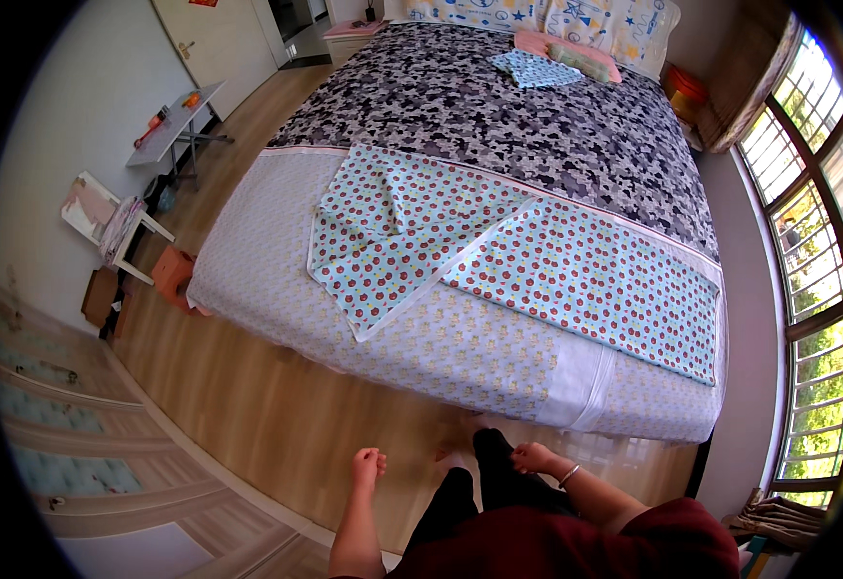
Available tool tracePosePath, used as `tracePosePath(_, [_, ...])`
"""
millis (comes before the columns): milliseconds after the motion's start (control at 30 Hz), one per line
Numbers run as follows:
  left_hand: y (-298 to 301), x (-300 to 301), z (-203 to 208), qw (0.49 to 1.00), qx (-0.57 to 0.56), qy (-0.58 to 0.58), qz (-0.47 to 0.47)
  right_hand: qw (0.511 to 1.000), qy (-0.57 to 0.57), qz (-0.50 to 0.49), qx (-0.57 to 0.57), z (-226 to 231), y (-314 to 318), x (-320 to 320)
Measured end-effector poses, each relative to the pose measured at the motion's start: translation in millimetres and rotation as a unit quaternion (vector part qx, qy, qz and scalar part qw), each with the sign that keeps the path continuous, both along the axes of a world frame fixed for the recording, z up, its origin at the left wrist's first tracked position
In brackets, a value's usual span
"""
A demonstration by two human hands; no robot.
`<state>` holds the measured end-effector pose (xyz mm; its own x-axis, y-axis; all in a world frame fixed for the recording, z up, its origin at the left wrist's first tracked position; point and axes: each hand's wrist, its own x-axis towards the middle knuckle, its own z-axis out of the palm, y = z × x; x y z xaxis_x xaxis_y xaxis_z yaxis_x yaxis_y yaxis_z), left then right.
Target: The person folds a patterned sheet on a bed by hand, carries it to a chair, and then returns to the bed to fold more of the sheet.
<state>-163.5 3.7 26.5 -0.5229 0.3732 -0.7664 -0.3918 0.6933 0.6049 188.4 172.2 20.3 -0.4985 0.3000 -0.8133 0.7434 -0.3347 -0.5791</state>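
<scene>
My left hand [369,466] is closed in a loose fist above the wooden floor, with nothing showing in it. Also curled closed, my right hand [534,457] hovers over my dark trouser leg, a pale bracelet on its wrist; no object shows in its fingers. Both are apart from the bed. Across the foot of the bed lies a light-blue cloth [585,280] with a red printed pattern and white edging. Its right part is a flat long strip, while its left part is folded over at a slant and wrinkled. Beneath it spreads a pale patterned sheet [460,338].
A dark camouflage-patterned cover [479,116] fills the bed's upper part, with a small folded blue cloth [535,68] and pillows [600,29] at its head. Along the left wall stand a folding table [178,124], a white chair [112,217] and an orange stool [173,275]. A barred window [812,261] is at right.
</scene>
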Motion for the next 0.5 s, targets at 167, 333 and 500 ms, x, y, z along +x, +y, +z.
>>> tracePosePath(167, [63.7, -39.7, -4.0, 0.999, 0.03, -0.023, -0.016, 0.998, -0.035, -0.038, -0.041, -11.5, 25.1, -21.2])
tracePosePath(333, [142.5, -90.7, -5.7, 0.998, 0.044, -0.033, -0.023, 0.992, -0.048, -0.094, -0.063, -19.8, 67.4, -76.5])
tracePosePath(500, [204.0, -156.6, -32.5, 1.0, 0.008, -0.01, -0.005, 0.988, -0.013, -0.144, -0.055, -45.5, 122.1, -149.4])
